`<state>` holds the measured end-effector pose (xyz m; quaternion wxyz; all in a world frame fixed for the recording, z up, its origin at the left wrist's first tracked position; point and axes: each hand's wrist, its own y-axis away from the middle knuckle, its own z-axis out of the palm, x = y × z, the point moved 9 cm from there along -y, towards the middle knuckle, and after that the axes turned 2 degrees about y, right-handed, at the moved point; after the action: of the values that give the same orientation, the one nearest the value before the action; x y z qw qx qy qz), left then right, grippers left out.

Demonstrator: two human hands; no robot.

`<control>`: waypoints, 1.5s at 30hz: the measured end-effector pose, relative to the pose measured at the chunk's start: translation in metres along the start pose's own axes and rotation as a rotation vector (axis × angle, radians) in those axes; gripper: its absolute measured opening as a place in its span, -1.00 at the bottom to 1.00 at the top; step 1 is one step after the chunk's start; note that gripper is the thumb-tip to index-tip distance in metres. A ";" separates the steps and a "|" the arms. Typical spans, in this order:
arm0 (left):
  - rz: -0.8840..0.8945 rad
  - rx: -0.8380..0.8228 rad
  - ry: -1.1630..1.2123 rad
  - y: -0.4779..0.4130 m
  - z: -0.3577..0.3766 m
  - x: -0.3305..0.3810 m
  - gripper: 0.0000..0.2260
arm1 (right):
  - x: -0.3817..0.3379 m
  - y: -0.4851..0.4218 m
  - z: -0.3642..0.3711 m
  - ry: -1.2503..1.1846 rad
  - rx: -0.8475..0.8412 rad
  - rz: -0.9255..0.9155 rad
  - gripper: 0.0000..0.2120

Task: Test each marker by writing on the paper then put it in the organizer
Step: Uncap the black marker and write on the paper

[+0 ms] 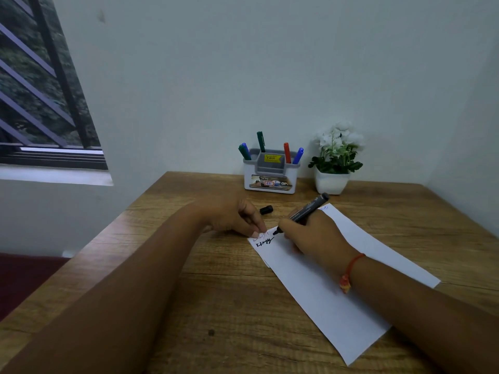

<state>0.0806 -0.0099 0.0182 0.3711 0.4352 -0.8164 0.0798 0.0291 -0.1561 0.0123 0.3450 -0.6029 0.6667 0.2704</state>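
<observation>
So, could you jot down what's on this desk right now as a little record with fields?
Right hand: holds black marker, tip at the paper beside a black scribble
Left hand: fingertips press the paper's corner
Cap: off, lying on the table near the left hand
Organizer: by the wall, five markers inside: two green, two blue, one red
Plant: white flowers, white pot, right of organizer

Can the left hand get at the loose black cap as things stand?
Probably yes: the black cap lies on bare table just beyond the left hand, which only pins the paper.
</observation>
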 end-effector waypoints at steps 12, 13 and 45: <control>0.024 0.592 -0.061 -0.007 -0.036 0.001 -0.83 | 0.004 -0.007 -0.034 -0.642 0.080 0.047 -0.91; 0.035 0.601 -0.101 -0.008 -0.034 0.002 -0.75 | 0.005 -0.006 -0.035 -0.662 0.088 0.058 -0.94; 0.193 0.613 0.208 0.004 -0.024 0.037 -0.79 | -0.007 -0.006 -0.056 -0.677 0.095 -0.156 -0.85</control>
<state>0.0779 -0.0206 0.0612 0.2948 0.4369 -0.7496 0.4005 0.0275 -0.1959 0.0530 0.5937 -0.5115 0.4780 0.3966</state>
